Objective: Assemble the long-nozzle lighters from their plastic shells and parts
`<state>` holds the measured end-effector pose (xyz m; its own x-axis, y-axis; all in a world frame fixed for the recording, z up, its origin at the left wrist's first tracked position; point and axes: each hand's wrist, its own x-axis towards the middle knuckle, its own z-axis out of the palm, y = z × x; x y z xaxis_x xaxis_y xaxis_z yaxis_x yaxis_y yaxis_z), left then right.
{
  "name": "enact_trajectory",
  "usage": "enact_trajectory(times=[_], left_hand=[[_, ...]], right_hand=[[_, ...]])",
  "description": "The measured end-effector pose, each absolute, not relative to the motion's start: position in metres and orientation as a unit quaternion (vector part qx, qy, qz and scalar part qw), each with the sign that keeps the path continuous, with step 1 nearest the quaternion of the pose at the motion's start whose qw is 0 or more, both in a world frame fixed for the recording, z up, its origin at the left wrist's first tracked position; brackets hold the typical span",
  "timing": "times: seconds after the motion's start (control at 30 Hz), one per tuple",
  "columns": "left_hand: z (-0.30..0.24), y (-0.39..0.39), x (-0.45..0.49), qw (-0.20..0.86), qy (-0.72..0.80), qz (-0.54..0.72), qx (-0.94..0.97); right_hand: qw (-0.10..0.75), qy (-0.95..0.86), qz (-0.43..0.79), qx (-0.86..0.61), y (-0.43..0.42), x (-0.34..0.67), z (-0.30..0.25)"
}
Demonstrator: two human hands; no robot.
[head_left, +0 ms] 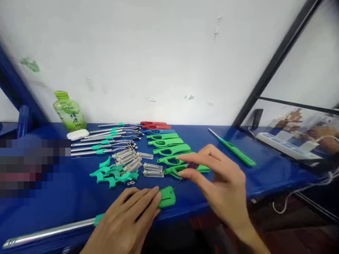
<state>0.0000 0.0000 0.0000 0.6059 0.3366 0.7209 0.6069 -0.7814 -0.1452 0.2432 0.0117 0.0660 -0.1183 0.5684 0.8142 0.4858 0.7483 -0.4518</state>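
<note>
My left hand [129, 217] presses down over a long-necked lighter at the table's front edge. The lighter's green handle end [167, 197] sticks out past my fingertips, and its metal tube [53, 231] runs out to the left; the middle is hidden under my hand. Between thumb and forefinger, my right hand [221, 181] pinches a small screwdriver with a dark handle [192, 165]. Its thin shaft points down at the corner of the green end; I cannot tell whether the tip touches. Behind it lie several green handle shells [172, 150].
Clear fuel tanks [153, 173], teal triggers [113, 174] and metal tubes with wires [100, 142] lie on the blue table [79, 190]. A tea bottle [69, 112] and a white case [77, 134] stand back left. Right are another lighter [235, 151] and a power strip [288, 146].
</note>
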Motion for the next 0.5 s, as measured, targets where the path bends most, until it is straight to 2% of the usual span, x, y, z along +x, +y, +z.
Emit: enact_trajectory(times=[0.23, 0.3, 0.5], left_hand=[[0.005, 0.000, 0.007, 0.181, -0.264, -0.386, -0.865], [0.007, -0.001, 0.006, 0.170, -0.264, -0.391, -0.865], [0.004, -0.003, -0.001, 0.181, -0.289, -0.360, -0.868]], right_hand=[[0.693, -0.552, -0.098, -0.453, 0.015, 0.314, 0.073], [0.667, -0.528, -0.125, -0.510, 0.025, 0.346, 0.062], [0.570, -0.525, -0.073, -0.628, 0.049, 0.405, 0.013]])
